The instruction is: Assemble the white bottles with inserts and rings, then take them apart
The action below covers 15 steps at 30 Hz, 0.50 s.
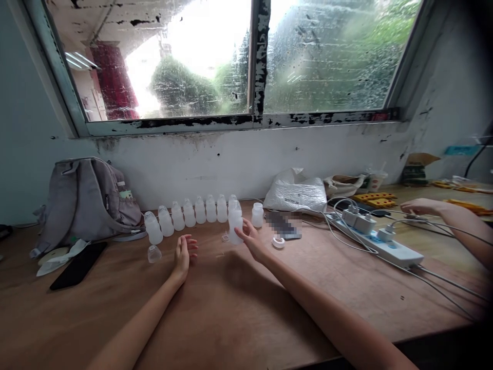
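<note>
My right hand (pixel 250 237) grips a frosted white baby bottle (pixel 234 221) by its side and keeps it upright over the table. My left hand (pixel 185 252) rests on its edge on the wood, fingers stretched out and apart, holding nothing. Behind both hands a row of similar capped bottles (pixel 188 213) runs along the wall. One bottle without a dome cap (pixel 258 215) stands right of my right hand. A clear dome cap (pixel 154 254) lies to the left of my left hand. Near the held bottle is a small ring (pixel 225 238), and further right a white collar ring (pixel 278 242).
A grey backpack (pixel 88 198) and a black phone (pixel 79 265) occupy the left. To the right are a silver bag (pixel 296 191), a blurred-out flat device (pixel 283 225) and a power strip (pixel 385 247) with tangled cables. Another person's hand (pixel 421 206) reaches in at far right.
</note>
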Each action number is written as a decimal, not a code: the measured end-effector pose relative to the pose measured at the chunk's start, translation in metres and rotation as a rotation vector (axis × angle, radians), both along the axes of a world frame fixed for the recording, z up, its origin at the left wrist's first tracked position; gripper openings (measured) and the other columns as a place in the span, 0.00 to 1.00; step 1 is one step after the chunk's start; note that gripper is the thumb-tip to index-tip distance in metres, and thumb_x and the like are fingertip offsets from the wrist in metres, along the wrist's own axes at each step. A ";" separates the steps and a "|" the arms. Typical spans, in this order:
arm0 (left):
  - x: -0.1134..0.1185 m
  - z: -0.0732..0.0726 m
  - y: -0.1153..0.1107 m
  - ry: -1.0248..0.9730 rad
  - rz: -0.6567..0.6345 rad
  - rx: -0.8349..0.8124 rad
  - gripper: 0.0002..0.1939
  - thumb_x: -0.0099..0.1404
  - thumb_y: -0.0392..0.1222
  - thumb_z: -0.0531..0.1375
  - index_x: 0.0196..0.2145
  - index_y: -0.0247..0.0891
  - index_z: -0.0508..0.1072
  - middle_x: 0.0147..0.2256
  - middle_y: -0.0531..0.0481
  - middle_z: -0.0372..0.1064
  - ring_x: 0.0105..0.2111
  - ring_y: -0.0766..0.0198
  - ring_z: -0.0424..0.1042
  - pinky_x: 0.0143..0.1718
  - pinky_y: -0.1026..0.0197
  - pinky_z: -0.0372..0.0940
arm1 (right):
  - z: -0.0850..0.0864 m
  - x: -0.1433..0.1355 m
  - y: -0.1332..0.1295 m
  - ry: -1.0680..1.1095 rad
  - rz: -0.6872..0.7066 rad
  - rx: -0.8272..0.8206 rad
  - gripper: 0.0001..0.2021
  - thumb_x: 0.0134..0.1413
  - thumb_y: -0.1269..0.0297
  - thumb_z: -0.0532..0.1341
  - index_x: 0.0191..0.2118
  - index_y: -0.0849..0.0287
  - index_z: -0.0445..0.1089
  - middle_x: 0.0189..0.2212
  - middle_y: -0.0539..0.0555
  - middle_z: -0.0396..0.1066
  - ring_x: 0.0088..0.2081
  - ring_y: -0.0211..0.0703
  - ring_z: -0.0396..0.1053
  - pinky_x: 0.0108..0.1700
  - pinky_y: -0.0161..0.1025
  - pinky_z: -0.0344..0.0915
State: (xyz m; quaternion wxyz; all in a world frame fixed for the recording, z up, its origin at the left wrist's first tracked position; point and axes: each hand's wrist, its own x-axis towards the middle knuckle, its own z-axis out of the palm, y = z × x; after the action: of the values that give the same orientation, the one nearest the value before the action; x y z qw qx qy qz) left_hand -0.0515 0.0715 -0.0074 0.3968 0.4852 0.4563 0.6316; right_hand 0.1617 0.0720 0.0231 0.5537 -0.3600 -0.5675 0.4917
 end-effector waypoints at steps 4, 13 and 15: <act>-0.004 0.001 0.002 0.002 0.039 0.031 0.23 0.58 0.59 0.45 0.34 0.37 0.63 0.27 0.50 0.65 0.23 0.67 0.67 0.17 0.67 0.62 | -0.017 0.031 0.029 -0.267 -0.288 0.221 0.24 0.48 0.58 0.56 0.51 0.59 0.55 0.46 0.57 0.64 0.47 0.45 0.61 0.46 0.40 0.58; 0.005 0.003 -0.009 0.220 -0.039 0.117 0.18 0.61 0.54 0.45 0.33 0.37 0.65 0.26 0.51 0.65 0.23 0.67 0.66 0.18 0.68 0.60 | -0.041 0.046 0.052 -0.967 -0.543 0.148 0.19 0.47 0.64 0.57 0.47 0.63 0.58 0.41 0.60 0.65 0.43 0.45 0.64 0.43 0.37 0.57; 0.006 0.003 -0.011 0.267 -0.038 0.125 0.18 0.60 0.53 0.46 0.32 0.37 0.65 0.25 0.51 0.65 0.24 0.67 0.66 0.18 0.68 0.60 | -0.040 0.045 0.052 -1.004 -0.575 0.129 0.20 0.44 0.63 0.59 0.45 0.64 0.61 0.42 0.61 0.64 0.44 0.48 0.62 0.44 0.38 0.56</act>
State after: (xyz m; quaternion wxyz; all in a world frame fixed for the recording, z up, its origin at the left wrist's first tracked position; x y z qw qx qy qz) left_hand -0.0458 0.0607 -0.0040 0.3134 0.5974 0.4553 0.5810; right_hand 0.2067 0.1236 -0.0172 0.3488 -0.6542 -0.6687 0.0554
